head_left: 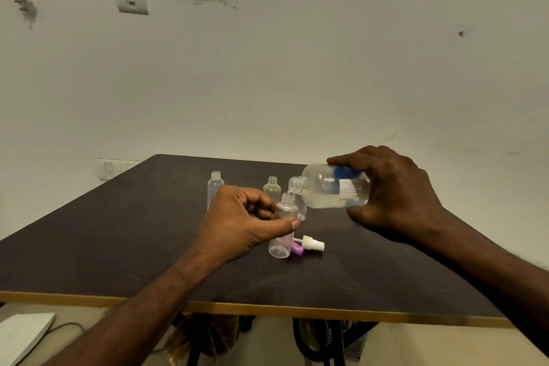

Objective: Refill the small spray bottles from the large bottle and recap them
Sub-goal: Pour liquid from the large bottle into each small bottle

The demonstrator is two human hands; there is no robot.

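My right hand (395, 190) grips the large clear bottle (329, 189), tipped on its side with its open mouth pointing left and down; clear liquid lies in its lower half. Its mouth sits just above the open neck of a small clear spray bottle (282, 235), which my left hand (240, 223) holds upright between thumb and fingers. A thin stream runs between the two necks. Two more uncapped small bottles stand behind: a clear one (214, 187) at the left and a yellowish one (272, 189). Another small bottle (301, 209) is partly hidden behind the held one.
A white spray cap (312, 244) and a purple cap (297, 249) lie on the dark tabletop (118, 232) just right of the held bottle. The table's pale front edge (267, 307) runs below my arms. A white wall rises behind.
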